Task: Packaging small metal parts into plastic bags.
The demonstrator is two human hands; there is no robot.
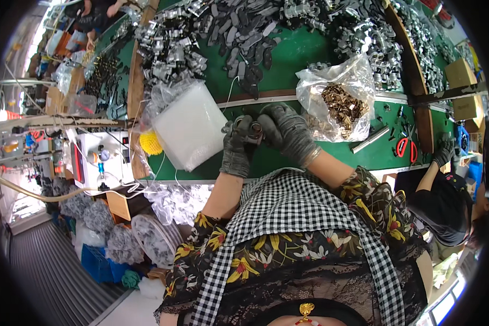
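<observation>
Both my hands wear dark grey gloves and meet over the near strip of the green bench. My left hand (238,145) is closed round a small metal fitting (255,129) with a round opening. Right beside it, my right hand (289,131) has its fingers bent together against the fitting; whatever lies between those fingertips is hidden. To the left of my hands stands a white foam-like block (189,126) in clear plastic. A clear plastic bag (316,89) with many small brass-coloured pieces (343,110) lies to the right.
Shiny metal fittings (364,42) and dark grey flat pieces (244,35) are heaped beyond a metal strip. Red-handled scissors (406,149) and a metal bar (370,139) lie at right. A yellow ball (150,143) touches the block. At far right is another person's gloved hand (444,152).
</observation>
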